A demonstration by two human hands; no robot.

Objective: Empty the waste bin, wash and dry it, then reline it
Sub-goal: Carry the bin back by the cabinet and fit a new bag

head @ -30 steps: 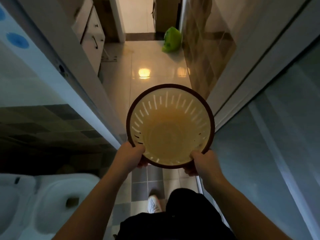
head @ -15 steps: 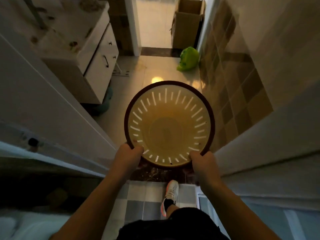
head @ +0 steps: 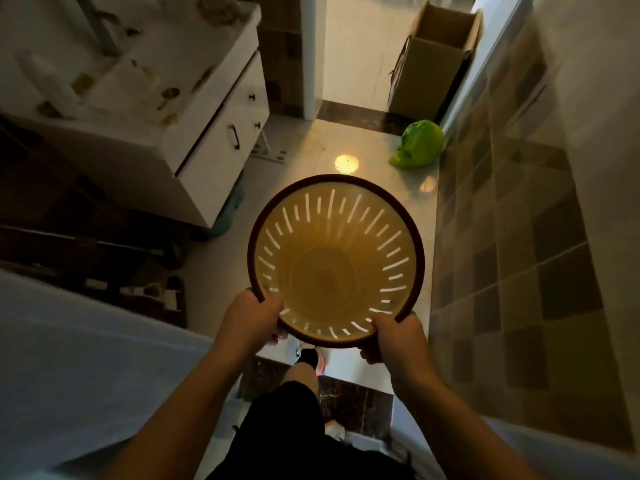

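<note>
We hold the round yellow plastic waste bin with slotted sides and a dark brown rim [head: 335, 261] at the centre of the frame, mouth up toward the camera, so that we look straight down into it. Nothing lies inside, and no liner shows; light comes through the narrow slots around its wall. Our left hand [head: 250, 318] grips the near rim at lower left, thumb over the edge and into the bin, the fingers curled under it. Our right hand [head: 396, 337] grips the near rim at lower right in the same way. The hands sit well apart, one at each side of the rim's near arc, and the bin is carried in the air above the glossy pale tiled floor [head: 304, 147].

In the upper left of the frame stands a white vanity cabinet with dark handles [head: 221, 133], its top surface cluttered with small items too blurred to name. In the upper right, against the tiled wall, a bright green plastic bag [head: 419, 145] lies on the floor, and just behind it an open brown cardboard box [head: 436, 60] stands upright by the doorway. A round glare of lamp light [head: 346, 163] reflects on the floor just beyond the bin's far rim. We can read no brand, label or writing anywhere in view. Black shorts [head: 287, 431] show at the bottom centre.
</note>
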